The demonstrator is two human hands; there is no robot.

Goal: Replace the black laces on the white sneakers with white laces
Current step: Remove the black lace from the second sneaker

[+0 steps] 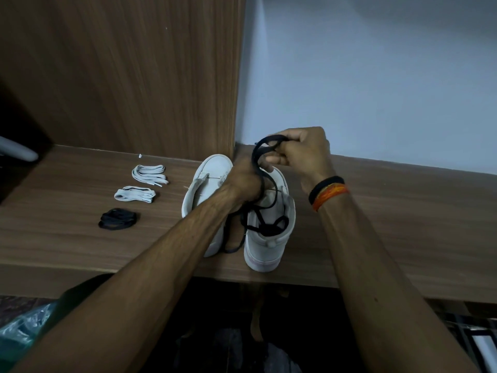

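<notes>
Two white canvas sneakers are stood side by side near the front edge of the brown wooden bench (pixel 376 224), heels toward the viewer; the right white sneaker (pixel 265 246) is draped with a loose black flat lace (pixel 269 224), which trails beside the left white sneaker (pixel 200 189); the lace is gripped by the curled fingers of the left hand (pixel 243 184) over the shoes; a loop of it is pinched higher up by the right hand (pixel 301 154). Toward the bench's left side, a coiled black lace bundle (pixel 118 218) lies nearest, then a folded white lace bundle (pixel 134 194), then a second folded white lace bundle (pixel 149 175) farthest back.
</notes>
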